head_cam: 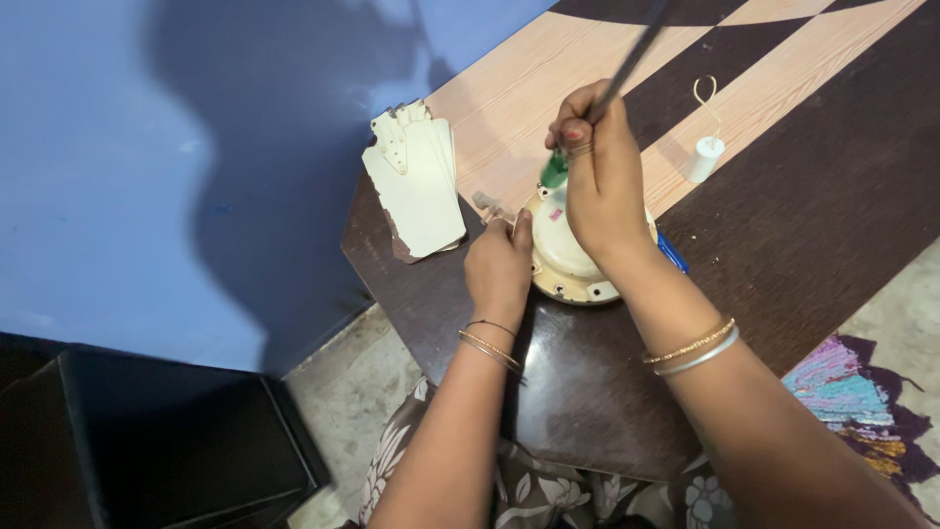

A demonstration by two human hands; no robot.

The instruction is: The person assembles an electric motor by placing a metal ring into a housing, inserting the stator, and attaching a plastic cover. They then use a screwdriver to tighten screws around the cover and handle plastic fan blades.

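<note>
A round cream fan motor housing [560, 257] lies on a wooden table [783, 225] with dark and light stripes. My left hand [497, 264] grips the housing's left edge, thumb against its rim. My right hand [599, 176] is closed around a screwdriver with a green handle [554, 169] and a dark shaft that runs up and to the right; its tip points down at the top of the housing. A small metal part [490, 206] sticks out just left of the housing.
A stack of cream fan blades [416, 181] lies at the table's left corner. A small white cylinder with a looped wire [705, 157] stands to the right. A blue wall, a dark box [166, 441] on the floor and a colourful rug [852, 392] surround the table.
</note>
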